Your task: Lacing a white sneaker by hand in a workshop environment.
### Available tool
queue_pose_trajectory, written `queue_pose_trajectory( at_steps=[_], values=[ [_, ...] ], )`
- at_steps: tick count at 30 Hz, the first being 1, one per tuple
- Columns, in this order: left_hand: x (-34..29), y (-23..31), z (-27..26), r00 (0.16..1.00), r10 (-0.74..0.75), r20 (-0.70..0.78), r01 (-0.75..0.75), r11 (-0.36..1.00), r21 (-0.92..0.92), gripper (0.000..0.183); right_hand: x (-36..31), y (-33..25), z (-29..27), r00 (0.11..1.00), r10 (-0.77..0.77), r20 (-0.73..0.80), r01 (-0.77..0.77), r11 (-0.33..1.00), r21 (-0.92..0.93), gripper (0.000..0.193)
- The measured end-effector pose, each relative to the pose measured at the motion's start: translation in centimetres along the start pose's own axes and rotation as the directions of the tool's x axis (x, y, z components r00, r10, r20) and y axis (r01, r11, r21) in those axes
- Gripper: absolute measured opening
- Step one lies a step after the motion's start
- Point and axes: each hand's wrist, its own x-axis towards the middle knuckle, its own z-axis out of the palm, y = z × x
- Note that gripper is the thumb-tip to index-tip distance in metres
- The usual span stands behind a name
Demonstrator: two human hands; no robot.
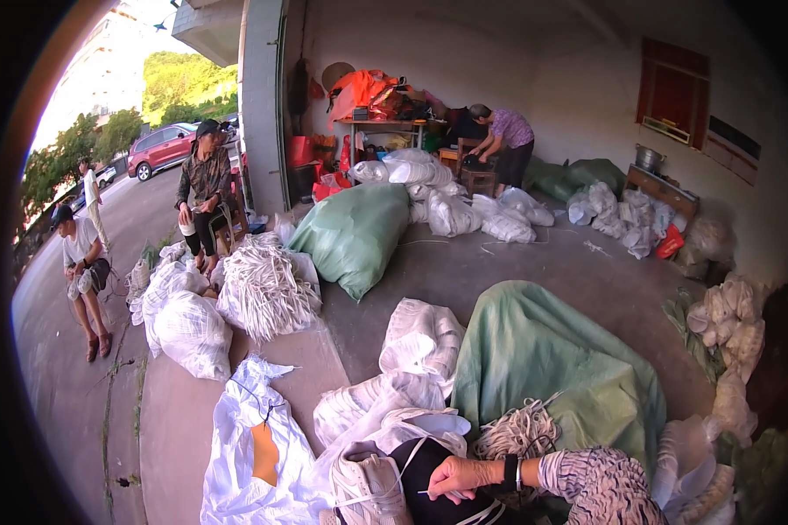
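A: Risks, nearest first?
B: We've got a white shoe (366,490) at the lower edge, just left of the right hand (458,479), pale strands across it. We reckon the white lace (424,492) could snag there, or slip out if the pinch is too light.
A: Farther out?
B: Lace bundle (517,429), loose, just beyond the hand, by the green sheet (556,354). We'd guess a hasty pull could tangle it.
A: Pose?
B: We see the right forearm enter from lower right, patterned sleeve, dark wristband (509,472), hand reaching left. Fingers curled in, seemingly pinching the white lace by thumb and forefinger. Left hand isn't in view; we can't tell its state.
A: Beyond that?
B: We note a white bag (422,339) past the shoe, then a bulging green sack (355,232) farther across the floor.
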Motion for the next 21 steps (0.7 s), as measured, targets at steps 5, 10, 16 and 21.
queue_pose_trajectory(
  at_steps=[5, 10, 16, 21],
  values=[
    [0.3, 0.4, -1.0, 0.996, -0.075, 0.052, 0.081, 0.99, -0.116, 0.02, -0.3, 0.1, 0.2, 0.998, -0.037, -0.056, 0.035, 0.999, -0.027, 0.023],
    [0.4, 0.8, -1.5, 0.963, -0.267, 0.026, 0.266, 0.938, -0.221, 0.018, -1.4, 0.1, 0.5, 0.979, -0.035, -0.201, 0.043, 0.998, 0.039, 0.024],
    [-0.3, 0.3, -1.1, 0.964, -0.256, 0.08, 0.262, 0.961, -0.088, 0.02, -1.5, 0.6, 1.0, 0.951, -0.089, -0.298, 0.12, 0.989, 0.086, 0.021],
    [-3.7, 0.9, -2.7, 0.831, -0.461, -0.311, 0.344, 0.865, -0.364, 0.024, -6.3, 6.9, -2.1, 0.788, -0.142, -0.6, 0.408, 0.849, 0.336, 0.019]
  ],
)
